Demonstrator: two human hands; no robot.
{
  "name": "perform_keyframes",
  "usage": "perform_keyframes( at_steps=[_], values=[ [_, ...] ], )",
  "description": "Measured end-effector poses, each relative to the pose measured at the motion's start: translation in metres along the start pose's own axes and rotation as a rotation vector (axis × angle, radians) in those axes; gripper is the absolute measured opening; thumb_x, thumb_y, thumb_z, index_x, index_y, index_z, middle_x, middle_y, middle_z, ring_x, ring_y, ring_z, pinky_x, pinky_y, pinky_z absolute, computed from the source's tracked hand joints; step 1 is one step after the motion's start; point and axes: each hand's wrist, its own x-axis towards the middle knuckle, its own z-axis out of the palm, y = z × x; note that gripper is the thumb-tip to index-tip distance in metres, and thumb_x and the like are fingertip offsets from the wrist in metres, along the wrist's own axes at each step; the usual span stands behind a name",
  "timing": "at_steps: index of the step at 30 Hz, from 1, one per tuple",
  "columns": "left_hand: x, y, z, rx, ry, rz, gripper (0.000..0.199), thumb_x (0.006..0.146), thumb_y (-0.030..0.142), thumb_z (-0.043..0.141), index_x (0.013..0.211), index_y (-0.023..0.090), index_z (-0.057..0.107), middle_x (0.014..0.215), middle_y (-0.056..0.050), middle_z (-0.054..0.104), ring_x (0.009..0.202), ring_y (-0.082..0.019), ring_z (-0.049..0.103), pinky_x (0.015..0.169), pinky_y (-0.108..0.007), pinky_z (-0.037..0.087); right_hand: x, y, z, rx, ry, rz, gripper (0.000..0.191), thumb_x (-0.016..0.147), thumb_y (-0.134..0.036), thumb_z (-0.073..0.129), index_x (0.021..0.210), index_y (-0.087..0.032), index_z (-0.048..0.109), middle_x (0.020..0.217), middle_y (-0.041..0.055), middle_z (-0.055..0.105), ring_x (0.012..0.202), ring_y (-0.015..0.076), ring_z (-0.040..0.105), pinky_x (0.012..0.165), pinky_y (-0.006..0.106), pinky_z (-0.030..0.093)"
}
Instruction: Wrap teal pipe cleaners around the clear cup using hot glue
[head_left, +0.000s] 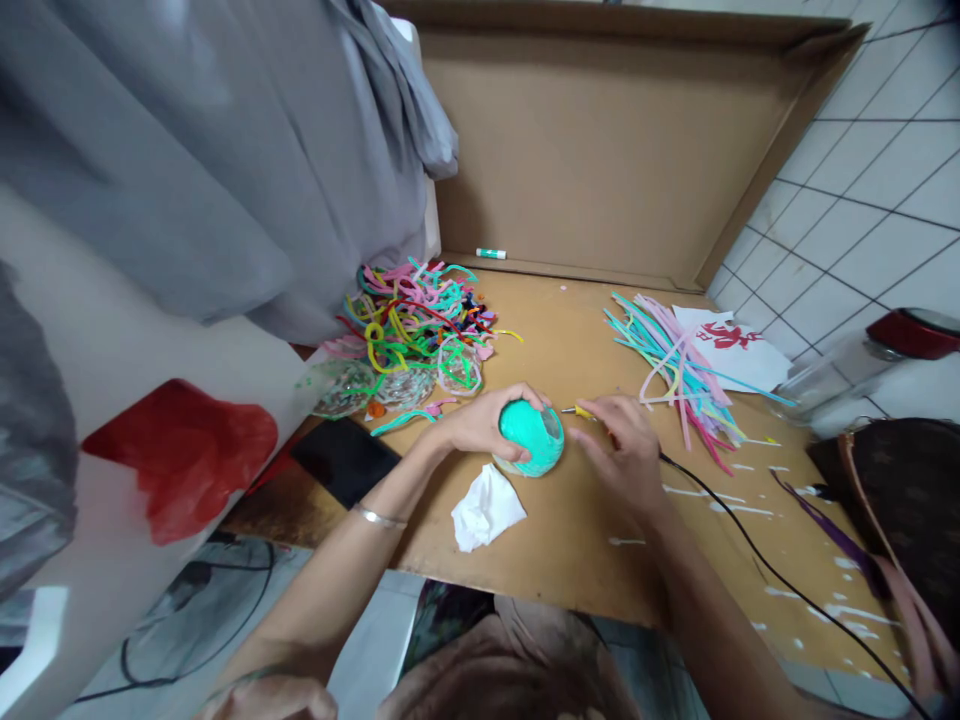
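Note:
A round teal object [531, 436] with a clear, glossy patch on its right side is held above the table by my left hand [491, 425], whose fingers curve round its left and top. To its right, my right hand [621, 445] grips a corded tool with a yellow section [583, 411]. The tool's thin metal tip points left at the teal object, with a small gap between them. A black cord runs from behind my right hand to the lower right. A crumpled white tissue [487, 508] lies just below the teal object.
Colourful pipe cleaners [420, 310] are heaped at the back left, above clear bundles and a black phone [343, 462]. More pipe cleaners [682, 360] lie at the right, near a clear bottle [836, 375] and a brown bag [900, 490]. Cardboard [600, 150] stands behind.

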Motion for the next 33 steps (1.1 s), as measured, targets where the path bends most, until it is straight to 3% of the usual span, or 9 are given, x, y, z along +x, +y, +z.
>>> perform_keyframes(
  at_steps=[5,10,13,17,22,29,33],
  values=[
    [0.003,0.001,-0.001,-0.001,-0.042,0.008,0.054,0.055,0.022,0.082,0.104,0.02,0.06,0.124,-0.008,0.064,0.115,-0.027,0.061,0.099,-0.042,0.047,0.006,-0.029,0.012,0.146,-0.06,-0.118,0.02,0.091,-0.033,0.061,0.109,-0.026,0.069,0.093,0.005,0.067,0.088,0.0204,0.061,0.077,0.037,0.048],
    [0.0,0.002,0.0,0.034,-0.041,-0.02,0.056,0.055,0.028,0.083,0.105,0.02,0.059,0.121,-0.007,0.065,0.109,-0.026,0.061,0.094,-0.039,0.048,0.016,-0.029,0.016,0.179,-0.034,-0.081,0.02,0.096,-0.029,0.053,0.098,-0.025,0.073,0.087,0.0049,0.067,0.083,0.0192,0.06,0.074,0.036,0.048],
    [-0.001,0.002,-0.001,0.069,-0.032,-0.043,0.056,0.054,0.03,0.083,0.103,0.019,0.059,0.112,-0.005,0.066,0.101,-0.024,0.061,0.087,-0.035,0.048,0.026,-0.027,0.017,0.241,-0.089,-0.066,0.023,0.096,-0.027,0.051,0.091,-0.022,0.073,0.084,0.0046,0.067,0.082,0.0176,0.06,0.074,0.033,0.048],
    [-0.002,0.0,-0.003,0.075,-0.015,-0.051,0.057,0.053,0.034,0.082,0.103,0.02,0.058,0.109,-0.003,0.065,0.098,-0.022,0.059,0.083,-0.032,0.047,0.035,-0.025,0.025,0.388,-0.162,0.06,0.022,0.094,-0.031,0.055,0.085,-0.02,0.072,0.081,0.0033,0.065,0.077,0.0151,0.061,0.068,0.029,0.047],
    [-0.004,0.0,-0.005,0.102,0.011,-0.088,0.06,0.053,0.035,0.081,0.107,0.02,0.058,0.11,-0.003,0.064,0.097,-0.022,0.058,0.083,-0.031,0.046,0.036,-0.021,0.034,0.546,-0.165,0.221,0.023,0.091,-0.034,0.059,0.079,-0.019,0.07,0.075,0.0004,0.059,0.069,0.0125,0.058,0.06,0.025,0.044],
    [-0.003,0.002,-0.006,0.089,-0.017,-0.075,0.056,0.054,0.034,0.08,0.102,0.018,0.056,0.108,-0.004,0.064,0.097,-0.023,0.057,0.084,-0.032,0.047,0.033,-0.025,0.035,0.507,-0.117,0.177,0.015,0.089,-0.03,0.062,0.087,-0.02,0.073,0.081,0.0018,0.064,0.076,0.0138,0.063,0.067,0.026,0.048],
    [-0.004,-0.003,-0.007,0.016,-0.011,-0.069,0.057,0.056,0.032,0.081,0.104,0.019,0.054,0.117,-0.006,0.063,0.106,-0.025,0.058,0.089,-0.035,0.047,0.03,-0.024,0.032,0.5,-0.134,0.167,0.017,0.089,-0.033,0.064,0.095,-0.02,0.073,0.087,0.0031,0.066,0.082,0.0155,0.065,0.071,0.027,0.05]
  ],
)
